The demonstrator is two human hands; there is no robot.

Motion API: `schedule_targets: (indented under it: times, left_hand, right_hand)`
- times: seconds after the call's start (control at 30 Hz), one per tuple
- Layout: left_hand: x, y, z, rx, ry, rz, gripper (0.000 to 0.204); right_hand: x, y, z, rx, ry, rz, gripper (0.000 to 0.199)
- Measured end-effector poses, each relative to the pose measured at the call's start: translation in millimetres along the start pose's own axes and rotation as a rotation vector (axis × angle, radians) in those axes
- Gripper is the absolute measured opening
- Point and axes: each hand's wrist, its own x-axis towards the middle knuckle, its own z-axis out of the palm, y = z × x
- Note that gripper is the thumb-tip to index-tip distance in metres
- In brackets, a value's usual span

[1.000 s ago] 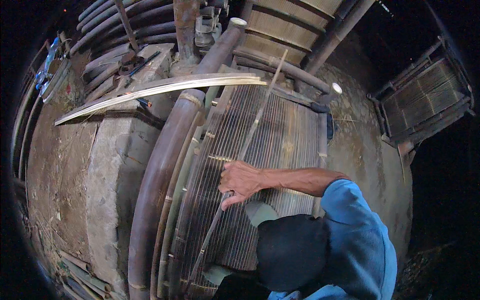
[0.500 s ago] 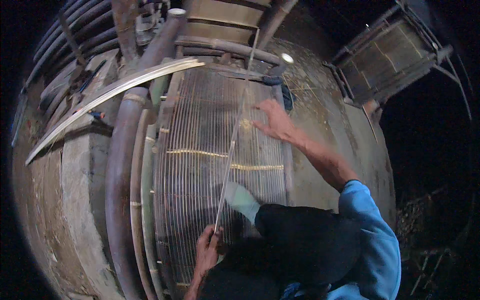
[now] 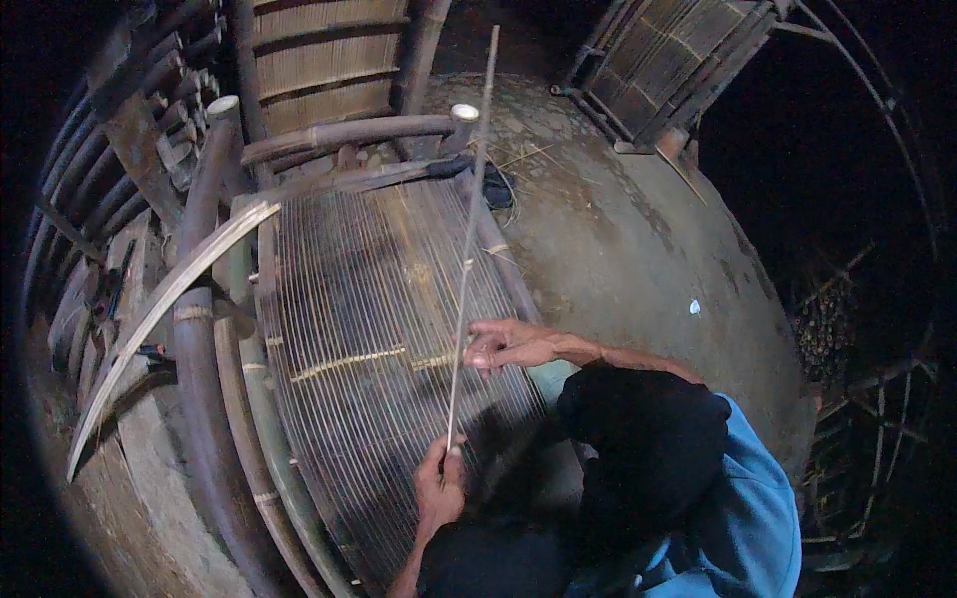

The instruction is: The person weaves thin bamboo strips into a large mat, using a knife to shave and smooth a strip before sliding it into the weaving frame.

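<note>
A long, thin bamboo strip point(image 3: 468, 264) slants up and away from me over a slatted bamboo bench point(image 3: 339, 439). My left hand point(image 3: 439, 485) is closed round its near end, thumb uppermost. Beside the strip, a little farther up, is my right hand point(image 3: 508, 345), its fingers loosely bent and apart. Its fingertips are at the strip's right edge; whether they touch it is hard to tell. The strip's far end stands free beyond the bench.
A bundle of pale split strips point(image 3: 169, 314) lies along the left, near thick bamboo poles point(image 3: 204, 389). At the bench's far end lies a long flat blade-like thing point(image 3: 384, 179) with a dark end. A woven bamboo panel point(image 3: 668, 70) stands far right, past the concrete floor point(image 3: 608, 259).
My right hand has come nearer, down along the strip, and its spread fingers are now more bent. My left hand still holds the near end. The whole view has shifted.
</note>
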Motion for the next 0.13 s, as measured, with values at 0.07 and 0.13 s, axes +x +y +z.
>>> schedule_targets:
  times: [0.07,0.13]
  left_hand:
    - [14.4,12.0,9.7,0.199,-0.085,0.002,0.022]
    - [29.2,20.7,17.8,0.365,-0.047,0.23,0.028]
  right_hand:
    - [7.2,-21.7,-1.2,0.026,0.013,-0.029,0.06]
    - [32.0,-19.4,-21.7,0.182,0.238,0.06,0.064]
